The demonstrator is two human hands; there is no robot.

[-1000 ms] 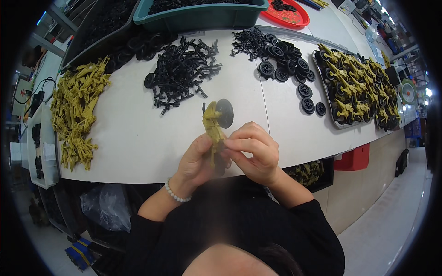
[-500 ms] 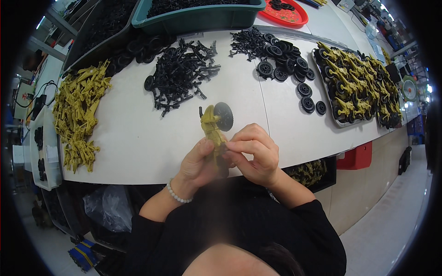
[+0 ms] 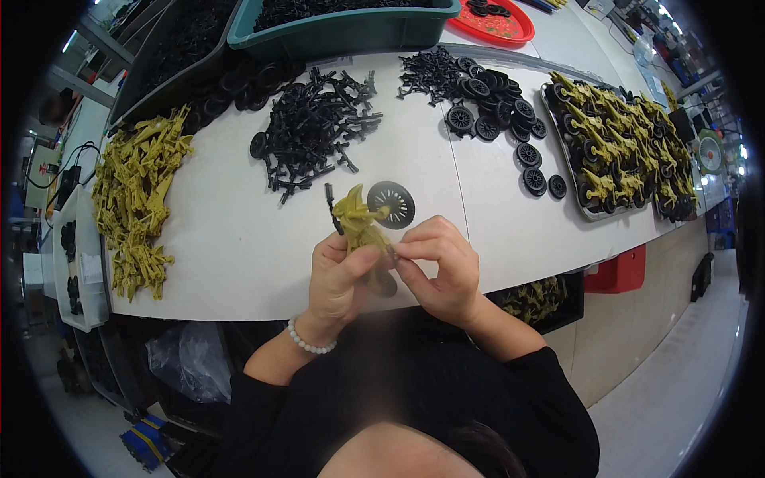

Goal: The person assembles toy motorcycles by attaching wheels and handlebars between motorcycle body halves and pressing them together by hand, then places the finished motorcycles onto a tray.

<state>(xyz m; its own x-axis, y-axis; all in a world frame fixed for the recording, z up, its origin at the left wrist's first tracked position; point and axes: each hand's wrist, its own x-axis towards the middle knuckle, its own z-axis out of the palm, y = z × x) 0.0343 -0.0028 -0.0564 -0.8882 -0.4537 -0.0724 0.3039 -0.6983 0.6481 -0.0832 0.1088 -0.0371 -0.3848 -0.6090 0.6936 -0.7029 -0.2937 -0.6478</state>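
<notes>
My left hand (image 3: 335, 283) is closed around a yellow toy motorcycle (image 3: 355, 212), its thumb lying across the body. A black spoked wheel (image 3: 391, 205) sits at the toy's far end, and a black handlebar (image 3: 329, 196) sticks out on the left. Another dark wheel (image 3: 383, 284) shows blurred below, between my hands. At the toy's right side, the thumb and fingers of my right hand (image 3: 443, 267) are pinched together. Whatever lies between those fingertips is too small to make out.
Yellow toy bodies (image 3: 139, 199) are heaped at left. Beyond my hands lie black handlebar parts (image 3: 311, 127) and loose wheels (image 3: 498, 103). A metal tray (image 3: 594, 212) of assembled toys stands right. A green bin (image 3: 343, 33) and red basin (image 3: 522, 28) are at the back.
The toy motorcycle has turned in my left hand, so its wheel now faces up more and the handlebar shows further left. My right hand keeps pinching at the toy's side.
</notes>
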